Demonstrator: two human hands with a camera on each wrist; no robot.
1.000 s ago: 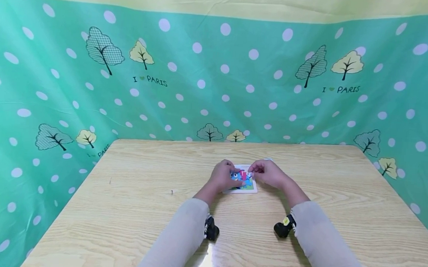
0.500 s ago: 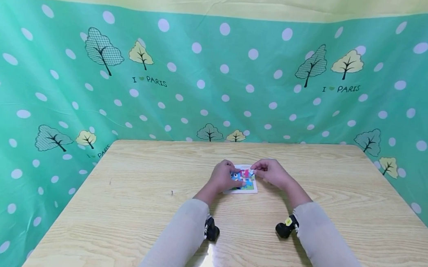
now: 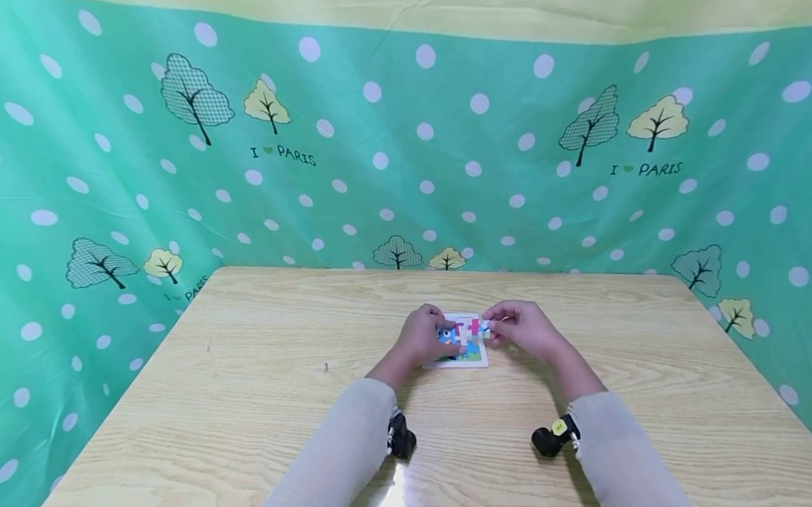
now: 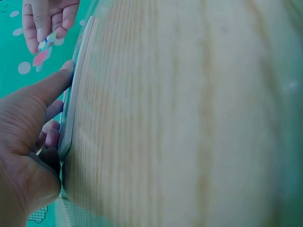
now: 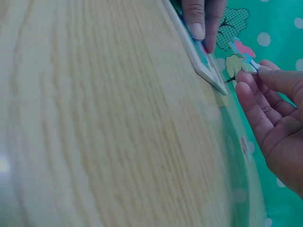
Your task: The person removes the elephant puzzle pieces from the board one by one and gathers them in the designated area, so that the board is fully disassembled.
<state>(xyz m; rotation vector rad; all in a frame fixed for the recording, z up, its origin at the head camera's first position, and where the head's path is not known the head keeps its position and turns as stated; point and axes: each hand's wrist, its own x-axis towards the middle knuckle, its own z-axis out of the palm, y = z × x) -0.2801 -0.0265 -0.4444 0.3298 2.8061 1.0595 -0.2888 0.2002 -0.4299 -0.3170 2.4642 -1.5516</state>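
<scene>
A small framed jigsaw puzzle with a blue, green and pink picture lies towards the back of the table. My left hand rests over its left part, with the thumb stretched along the face. At the upper right side of the puzzle, my right hand pinches a jigsaw puzzle piece between thumb and fingertips. In the right wrist view this jigsaw puzzle piece shows pink, blue and white and is raised off the board, tilted. A pale patch shows in the picture beside it.
The wood-grain table carries a tiny dark mark left of the puzzle. A green dotted cloth hangs behind and at both sides. Black wrist cameras sit under both forearms.
My right hand has drawn slightly to the right with the jigsaw puzzle piece, and more of the pale patch shows in the puzzle. My left hand has stayed in place.
</scene>
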